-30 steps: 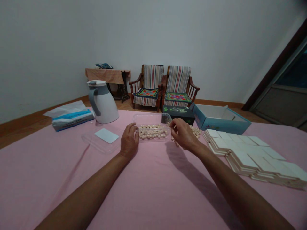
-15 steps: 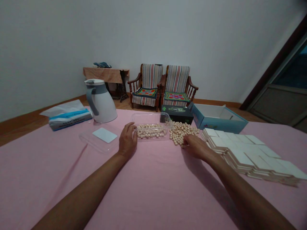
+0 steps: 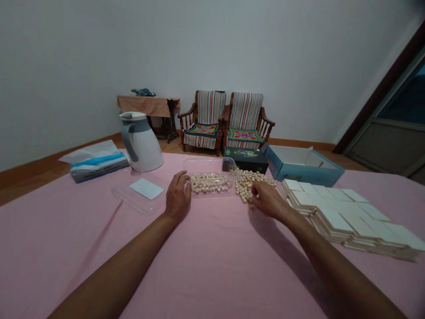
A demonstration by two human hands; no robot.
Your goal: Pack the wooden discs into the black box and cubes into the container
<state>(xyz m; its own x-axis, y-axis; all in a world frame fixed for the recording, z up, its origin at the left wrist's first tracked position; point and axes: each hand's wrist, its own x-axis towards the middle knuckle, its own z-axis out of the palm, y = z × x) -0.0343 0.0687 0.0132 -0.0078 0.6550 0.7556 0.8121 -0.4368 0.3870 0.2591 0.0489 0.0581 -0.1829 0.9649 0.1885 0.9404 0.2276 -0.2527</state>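
A clear plastic box (image 3: 229, 191) holds many small, pale round pieces (image 3: 210, 183) that look like wooden beads. My left hand (image 3: 177, 195) is at the box's left end, its fingers and thumb curled around the corner. To the right of the box lies a loose pile of the same beads (image 3: 244, 188) on the cloth. Over the near side of that pile is my right hand (image 3: 267, 200), its fingertips pinched together and pointing down. Whatever they hold is too small to make out. A clear lid (image 3: 122, 195) with a white card (image 3: 146, 188) on it lies left of my left hand.
Stacked white square tiles (image 3: 332, 208) spread along the right. Behind the beads stand a black box (image 3: 247, 159) and an open blue box (image 3: 303, 173). A white-grey jug (image 3: 146, 148) and a tissue pack (image 3: 99, 166) are at the left. Pink cloth (image 3: 212, 261) covers the table.
My right hand has shifted slightly left and up at the near edge of the bead pile. The left hand stays at the box. The view has tilted a little.
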